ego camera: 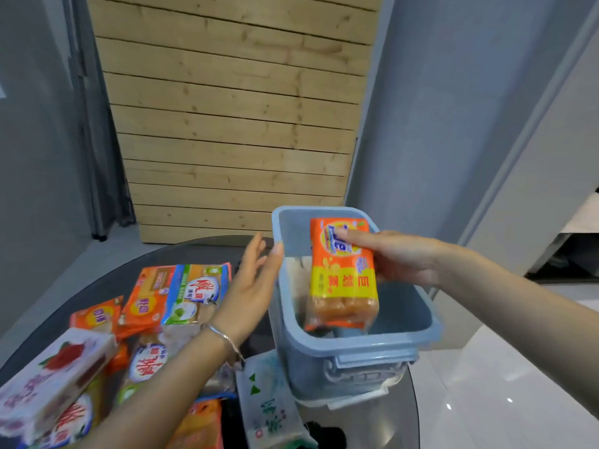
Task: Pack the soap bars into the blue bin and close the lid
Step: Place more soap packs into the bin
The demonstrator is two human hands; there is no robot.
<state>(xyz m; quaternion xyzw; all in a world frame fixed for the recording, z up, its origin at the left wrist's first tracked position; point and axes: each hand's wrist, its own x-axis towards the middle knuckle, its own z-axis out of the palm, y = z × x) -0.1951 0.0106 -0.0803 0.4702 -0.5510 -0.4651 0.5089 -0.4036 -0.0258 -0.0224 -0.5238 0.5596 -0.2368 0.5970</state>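
Blue plastic, rectangular and open-topped: that is the blue bin (pixel 353 338) in front of you, standing at the right side of the round dark glass worktop (pixel 107 280), with no lid on it. Your right hand (pixel 402 257) reaches in from the right and holds an orange and yellow wrapped multipack of soap bars (pixel 343 277) over the bin's open mouth, its lower end already below the rim; your fingers (pixel 353 236) are clamped on the pack, laid across its printed front, with the thumb hidden behind it. Whether the pack touches the bin's floor cannot be told.

Your left hand (pixel 251 286) hovers just beside the bin's left wall, palm turned toward it, fingers spread apart and holding nothing; its fingertips are close to the rim, but contact cannot be told. A thin silver bangle (pixel 223 335) sits on that wrist.

To the left of the bin, more wrapped soap lies heaped on the worktop: a green and white pack (pixel 194 293), an orange pack (pixel 146 303) beside it, and a white pack with a red rose print (pixel 55 367) nearest the left edge. A white pack with green print (pixel 269 406) lies at the bin's near corner, touching its base. Behind the worktop stands a pale wooden slatted panel (pixel 233 108)
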